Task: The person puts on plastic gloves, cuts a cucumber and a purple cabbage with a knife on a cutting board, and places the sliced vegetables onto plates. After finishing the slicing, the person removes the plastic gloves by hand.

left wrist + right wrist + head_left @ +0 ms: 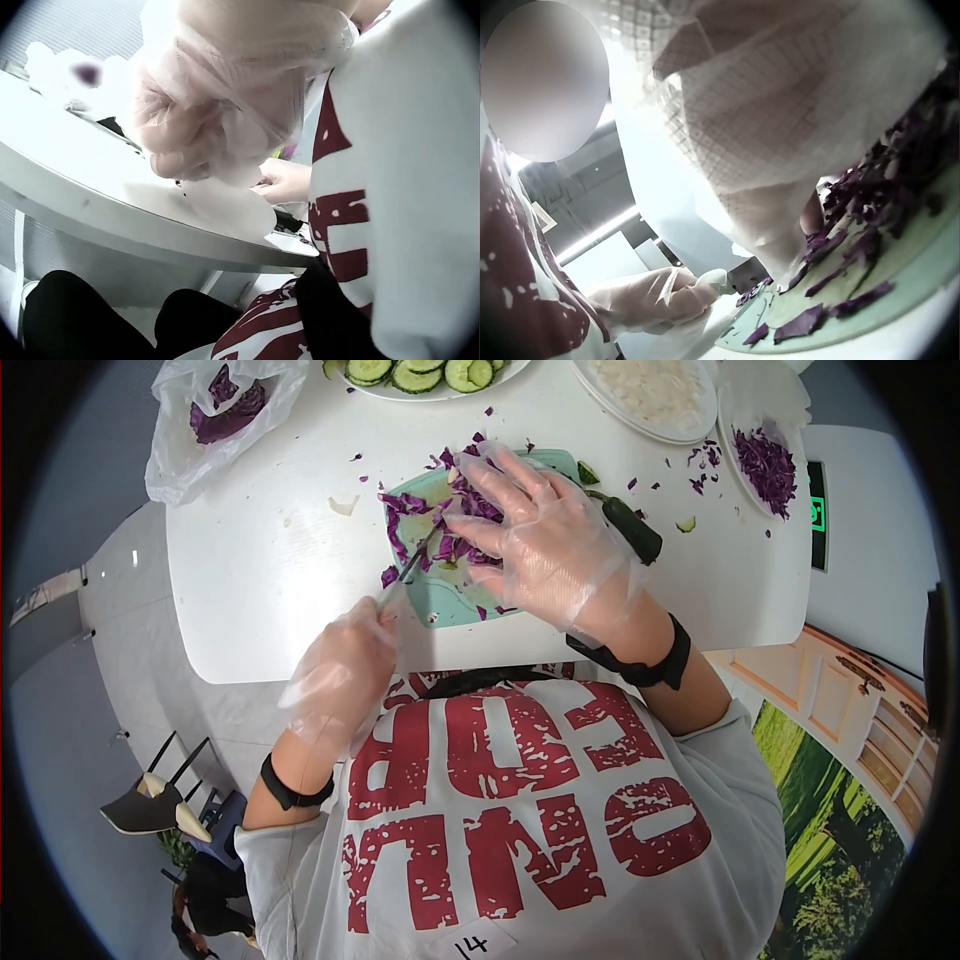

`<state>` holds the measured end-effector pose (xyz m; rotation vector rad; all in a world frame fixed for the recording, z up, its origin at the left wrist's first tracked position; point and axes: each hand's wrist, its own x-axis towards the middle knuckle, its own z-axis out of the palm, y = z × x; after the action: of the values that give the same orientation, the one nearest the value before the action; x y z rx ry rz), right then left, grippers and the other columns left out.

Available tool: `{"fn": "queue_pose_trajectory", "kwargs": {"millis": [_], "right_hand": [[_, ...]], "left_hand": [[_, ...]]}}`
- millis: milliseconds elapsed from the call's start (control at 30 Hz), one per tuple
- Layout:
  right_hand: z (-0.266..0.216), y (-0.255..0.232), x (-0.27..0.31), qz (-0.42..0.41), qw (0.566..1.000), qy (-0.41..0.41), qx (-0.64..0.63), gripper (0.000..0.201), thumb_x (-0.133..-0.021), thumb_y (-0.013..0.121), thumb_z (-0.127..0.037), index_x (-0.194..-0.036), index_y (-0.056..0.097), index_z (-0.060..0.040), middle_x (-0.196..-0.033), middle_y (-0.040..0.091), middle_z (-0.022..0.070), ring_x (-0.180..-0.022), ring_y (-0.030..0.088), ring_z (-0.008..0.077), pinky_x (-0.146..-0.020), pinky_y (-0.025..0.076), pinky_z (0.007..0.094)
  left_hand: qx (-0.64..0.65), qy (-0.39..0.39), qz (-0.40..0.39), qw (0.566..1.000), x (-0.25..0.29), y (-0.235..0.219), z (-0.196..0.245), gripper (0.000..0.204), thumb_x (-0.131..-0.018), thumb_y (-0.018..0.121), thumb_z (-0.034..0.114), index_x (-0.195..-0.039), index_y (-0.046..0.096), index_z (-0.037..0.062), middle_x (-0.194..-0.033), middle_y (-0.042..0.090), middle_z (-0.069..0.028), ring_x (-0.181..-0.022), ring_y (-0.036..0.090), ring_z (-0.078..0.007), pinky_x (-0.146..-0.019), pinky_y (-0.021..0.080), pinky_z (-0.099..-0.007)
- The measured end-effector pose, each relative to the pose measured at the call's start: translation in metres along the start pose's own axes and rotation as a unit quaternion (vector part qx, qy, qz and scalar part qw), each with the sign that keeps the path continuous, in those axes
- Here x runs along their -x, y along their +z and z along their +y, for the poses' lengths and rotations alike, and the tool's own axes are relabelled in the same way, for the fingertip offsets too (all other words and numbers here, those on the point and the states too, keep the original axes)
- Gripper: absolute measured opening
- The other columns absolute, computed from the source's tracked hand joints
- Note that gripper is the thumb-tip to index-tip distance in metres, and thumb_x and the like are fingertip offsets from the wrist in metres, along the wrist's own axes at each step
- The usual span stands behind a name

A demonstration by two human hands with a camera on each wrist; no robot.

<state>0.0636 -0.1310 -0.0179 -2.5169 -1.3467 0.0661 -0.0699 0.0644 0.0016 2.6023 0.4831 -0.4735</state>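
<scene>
My left hand, in a clear plastic glove, grips the pale handle of a knife. Its dark, narrow blade points up into purple cabbage pieces on a light green cutting board. In the left wrist view the fingers of that hand are curled in, and the blade is hidden. My right hand, gloved too, lies with fingers spread over the cabbage. The right wrist view shows its fingertips down at the board among cabbage shreds. Just beside this hand is a dark green cucumber piece.
Along the far side stand a plate of cucumber slices, a plate of pale pieces and a plate of shredded cabbage. A plastic bag with a cabbage chunk sits far left. Scraps dot the white table.
</scene>
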Motion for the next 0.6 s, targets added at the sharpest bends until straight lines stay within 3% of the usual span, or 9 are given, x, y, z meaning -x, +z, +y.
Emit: {"fn": "queue_pose_trajectory", "kwargs": {"millis": [33, 300, 467, 600], "right_hand": [[0.000, 0.001, 0.000, -0.005, 1.000, 0.006, -0.013, 0.039, -0.085, 0.064, -0.039, -0.120, 0.069, -0.0227, -0.148, 0.044, 0.0068, -0.140, 0.033, 0.0282, -0.112, 0.028, 0.0431], [0.000, 0.000, 0.001, 0.003, 0.999, 0.006, -0.035, 0.043, -0.085, 0.064, -0.040, -0.121, 0.068, -0.0179, -0.147, 0.044, 0.0081, -0.140, 0.033, 0.0301, -0.111, 0.030, 0.0460], [-0.001, -0.007, 0.002, 0.005, 0.997, 0.010, -0.072, 0.047, -0.085, 0.063, -0.040, -0.124, 0.065, -0.0130, -0.148, 0.041, 0.0095, -0.141, 0.031, 0.0324, -0.112, 0.028, 0.0506], [0.001, -0.006, 0.004, -0.012, 0.997, 0.015, -0.081, 0.049, -0.087, 0.062, -0.040, -0.126, 0.063, -0.0100, -0.148, 0.041, 0.0104, -0.142, 0.029, 0.0321, -0.114, 0.026, 0.0520]], "left_hand": [[0.005, 0.015, 0.011, 1.000, -0.005, 0.004, 0.001, 0.030, -0.098, 0.050, 0.024, -0.082, 0.058, -0.0003, -0.075, 0.062, -0.0278, -0.071, 0.062, -0.0456, -0.064, 0.049, -0.0491], [-0.006, 0.008, 0.047, 0.999, 0.010, -0.002, -0.011, 0.031, -0.098, 0.052, 0.025, -0.080, 0.058, -0.0009, -0.073, 0.061, -0.0271, -0.068, 0.061, -0.0454, -0.061, 0.048, -0.0476], [0.098, -0.081, 0.020, 0.992, 0.013, -0.007, -0.009, 0.032, -0.099, 0.053, 0.025, -0.080, 0.058, -0.0010, -0.070, 0.059, -0.0258, -0.064, 0.058, -0.0447, -0.059, 0.045, -0.0464], [0.091, -0.046, 0.020, 0.995, 0.012, -0.006, 0.001, 0.034, -0.099, 0.052, 0.026, -0.080, 0.058, -0.0011, -0.071, 0.060, -0.0259, -0.064, 0.057, -0.0446, -0.060, 0.044, -0.0467]]}}
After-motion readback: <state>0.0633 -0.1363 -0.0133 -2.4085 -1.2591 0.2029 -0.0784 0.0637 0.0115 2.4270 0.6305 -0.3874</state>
